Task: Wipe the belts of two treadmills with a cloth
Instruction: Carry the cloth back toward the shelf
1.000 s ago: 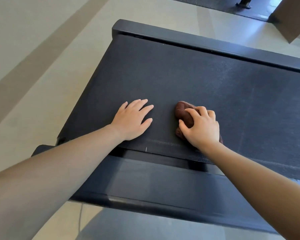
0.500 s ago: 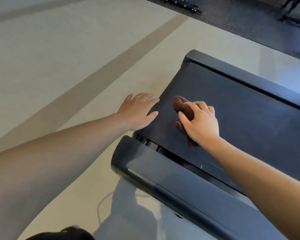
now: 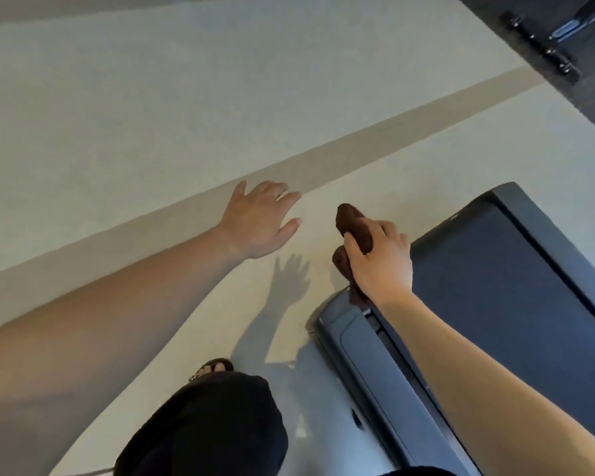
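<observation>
My right hand (image 3: 382, 262) grips a bunched dark brown cloth (image 3: 352, 223) in the air, just off the left corner of the treadmill. The treadmill's dark belt (image 3: 488, 286) lies at the right, framed by a grey side rail (image 3: 564, 235) and a grey end cover (image 3: 368, 359). My left hand (image 3: 260, 218) hovers over the pale floor with fingers spread and holds nothing. Its shadow falls on the floor below it. No second treadmill is plainly in view.
Pale floor (image 3: 152, 115) with a darker tan stripe (image 3: 358, 149) fills the left and top. My leg in black cloth (image 3: 207, 427) and a sandalled foot (image 3: 212, 367) stand beside the treadmill. Dark matting with black equipment feet (image 3: 540, 46) lies at the top right.
Both hands have left the belt and swung left over the floor. The view has turned left, so the treadmill now sits at the right. The right hand still holds the cloth.
</observation>
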Demonstrator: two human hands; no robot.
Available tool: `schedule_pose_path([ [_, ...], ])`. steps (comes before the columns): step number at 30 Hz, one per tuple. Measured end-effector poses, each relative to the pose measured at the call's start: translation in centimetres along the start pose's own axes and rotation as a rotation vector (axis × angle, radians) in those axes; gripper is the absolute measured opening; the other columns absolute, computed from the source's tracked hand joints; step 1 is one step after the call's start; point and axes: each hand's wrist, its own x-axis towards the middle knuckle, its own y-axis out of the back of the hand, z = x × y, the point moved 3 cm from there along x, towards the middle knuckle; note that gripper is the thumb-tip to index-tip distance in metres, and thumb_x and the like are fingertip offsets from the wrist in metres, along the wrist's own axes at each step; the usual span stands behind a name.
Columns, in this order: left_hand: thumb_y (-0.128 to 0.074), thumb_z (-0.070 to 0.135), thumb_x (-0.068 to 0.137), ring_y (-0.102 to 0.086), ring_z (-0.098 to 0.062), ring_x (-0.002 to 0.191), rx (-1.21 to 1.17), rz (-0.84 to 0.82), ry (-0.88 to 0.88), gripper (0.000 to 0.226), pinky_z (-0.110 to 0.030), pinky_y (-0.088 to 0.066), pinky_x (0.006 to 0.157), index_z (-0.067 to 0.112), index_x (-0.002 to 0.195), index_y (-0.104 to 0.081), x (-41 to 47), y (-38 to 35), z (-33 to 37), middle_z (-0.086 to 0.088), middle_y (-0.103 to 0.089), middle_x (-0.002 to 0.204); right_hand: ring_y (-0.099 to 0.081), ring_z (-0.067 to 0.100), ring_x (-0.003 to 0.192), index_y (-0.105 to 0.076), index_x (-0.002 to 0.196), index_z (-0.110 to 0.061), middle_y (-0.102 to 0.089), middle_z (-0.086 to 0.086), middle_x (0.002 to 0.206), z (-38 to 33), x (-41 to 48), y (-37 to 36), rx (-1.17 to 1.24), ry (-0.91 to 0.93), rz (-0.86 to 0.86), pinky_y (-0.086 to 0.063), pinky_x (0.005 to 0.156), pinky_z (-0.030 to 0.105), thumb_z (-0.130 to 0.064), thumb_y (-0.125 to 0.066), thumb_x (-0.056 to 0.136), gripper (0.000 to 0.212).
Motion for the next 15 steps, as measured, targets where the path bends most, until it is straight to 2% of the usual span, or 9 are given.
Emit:
schedule_pose_path([
  [4, -0.028, 0.047, 0.096, -0.02, -0.02, 0.14, -0.043, -0.004, 0.17, 0.054, -0.051, -0.012, 0.111, 0.024, 0.144, -0.029, -4.8, 8.2, -4.7, -0.002, -0.028, 0.152, -0.037, 0.021, 0.114, -0.048, 0.129, -0.03, -0.045, -0.003, 0.129, -9.4, -0.8, 3.9, -0.003, 0.033, -0.138, -0.044, 0.088, 0.041, -0.049, -0.042, 0.091, 0.043],
  [8, -0.027, 0.048, 0.096, -0.018, -0.021, 0.142, -0.091, 0.024, 0.333, 0.055, -0.05, -0.012, 0.112, 0.025, 0.146, -0.026, -9.5, 18.8, -9.0, -0.001, -0.026, 0.153, -0.038, 0.017, 0.109, -0.049, 0.129, -0.029, -0.047, -0.004, 0.129, -20.4, -1.7, 9.7, 0.006, 0.156, -0.194, -0.033, 0.085, 0.029, -0.046, -0.043, 0.092, 0.04],
  [11, -0.025, 0.048, 0.096, -0.017, -0.02, 0.142, -0.118, 0.045, 0.434, 0.055, -0.049, -0.012, 0.112, 0.025, 0.147, -0.024, -12.7, 28.0, -12.0, -0.001, -0.024, 0.154, -0.038, 0.012, 0.107, -0.05, 0.129, -0.029, -0.048, -0.004, 0.128, -29.2, -2.0, 15.0, 0.045, 0.243, -0.234, -0.033, 0.085, 0.026, -0.045, -0.042, 0.093, 0.041],
  [15, -0.024, 0.049, 0.097, -0.017, -0.02, 0.142, -0.127, 0.111, 0.556, 0.055, -0.05, -0.012, 0.113, 0.026, 0.147, -0.022, -15.8, 40.8, -15.7, -0.001, -0.023, 0.154, -0.04, 0.016, 0.111, -0.051, 0.129, -0.029, -0.049, -0.005, 0.129, -40.9, -1.0, 22.2, 0.04, 0.385, -0.222, -0.033, 0.083, 0.024, -0.046, -0.042, 0.093, 0.041],
])
